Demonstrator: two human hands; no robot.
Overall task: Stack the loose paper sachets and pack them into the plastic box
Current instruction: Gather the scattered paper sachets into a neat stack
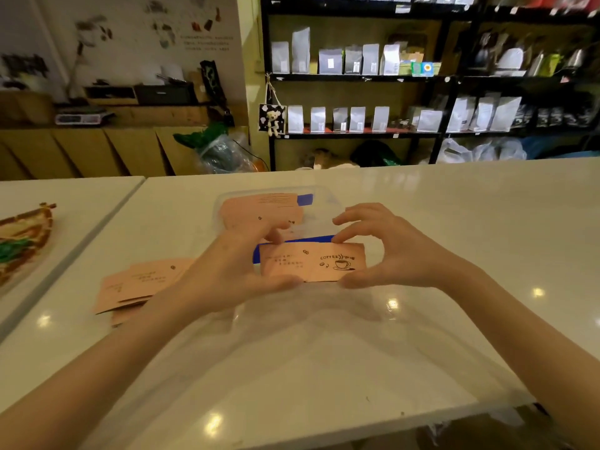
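Note:
Both hands hold a small stack of pink paper sachets (pixel 313 263) printed with a coffee cup, upright on its long edge above the white counter. My left hand (pixel 233 267) grips its left end, and my right hand (pixel 383 251) pinches its right end with fingers along the top edge. Just behind the stack stands the clear plastic box (pixel 324 203), with pink sachets (pixel 261 211) and something blue inside. More loose pink sachets (pixel 143 284) lie fanned on the counter to the left of my left forearm.
A white counter (pixel 454 222) spreads under everything; a seam separates a second tabletop at left, where a patterned woven item (pixel 22 245) lies. Clear plastic film (pixel 292 336) lies near the front edge. Shelves of coffee bags stand behind.

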